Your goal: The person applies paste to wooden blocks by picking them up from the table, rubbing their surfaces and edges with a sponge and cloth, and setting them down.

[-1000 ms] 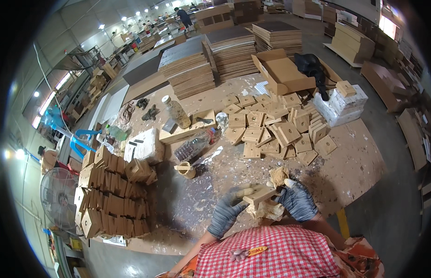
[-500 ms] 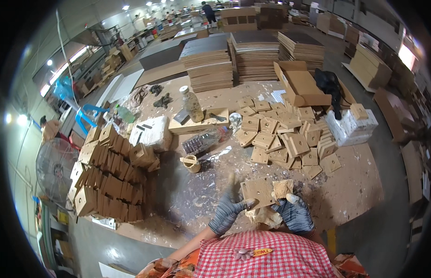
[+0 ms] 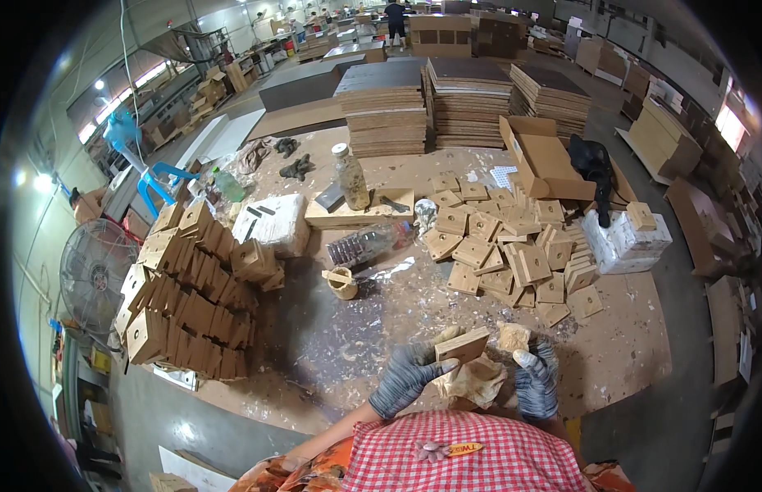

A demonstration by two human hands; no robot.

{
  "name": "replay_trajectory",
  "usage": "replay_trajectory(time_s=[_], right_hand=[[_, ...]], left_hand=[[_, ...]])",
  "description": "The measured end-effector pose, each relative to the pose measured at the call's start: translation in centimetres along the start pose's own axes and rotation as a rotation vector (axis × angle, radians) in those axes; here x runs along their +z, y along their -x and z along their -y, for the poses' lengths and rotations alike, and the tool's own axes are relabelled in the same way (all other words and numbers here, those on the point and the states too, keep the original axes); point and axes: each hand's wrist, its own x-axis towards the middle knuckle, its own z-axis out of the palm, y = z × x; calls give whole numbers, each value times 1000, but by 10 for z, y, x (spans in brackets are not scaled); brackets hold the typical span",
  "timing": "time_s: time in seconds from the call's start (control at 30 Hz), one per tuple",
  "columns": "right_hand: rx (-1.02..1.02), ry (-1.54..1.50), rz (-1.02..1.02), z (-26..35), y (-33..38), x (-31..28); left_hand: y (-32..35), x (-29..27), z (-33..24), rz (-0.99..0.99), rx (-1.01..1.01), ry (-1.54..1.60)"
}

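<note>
A gloved left hand (image 3: 407, 375) closes on a small wooden block (image 3: 463, 345), thumb on its near face and fingers behind, holding it just above the near edge of a workbench (image 3: 627, 361). The gloved right hand (image 3: 535, 379), just beside it, pinches a crumpled pad (image 3: 513, 335) that looks like worn sandpaper, while a larger rag of the same tan stuff (image 3: 477, 380) hangs between the two hands. The block looks light, stiff and rough-sawn, unlikely to slip in knit gloves; its flat faces seem the surest place to grip, leaving the edges free. The pad appears soft and limp, best held bunched in the fingertips. Beyond the hands, further across the dusty, glue-spattered bench, lies a loose heap of similar blocks (image 3: 512, 250), to the right of it a white bundle (image 3: 627, 242) with one block on top. Forward and left of the hands stand a small pot with a stick in it (image 3: 342, 283) and a bottle (image 3: 350, 176), and well off to the left rows of finished blocks (image 3: 192, 295) are stacked on edge beside a floor fan (image 3: 94, 271).
</note>
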Motion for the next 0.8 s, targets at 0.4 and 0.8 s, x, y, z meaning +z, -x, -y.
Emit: replay_trajectory(time_s=[0.4, 0.8], right_hand=[[-329, 577, 14, -5, -3, -6], [-248, 522, 2, -5, 1, -13]], left_hand=[[3, -6, -5, 160, -122, 421], [3, -19, 7, -33, -198, 676]])
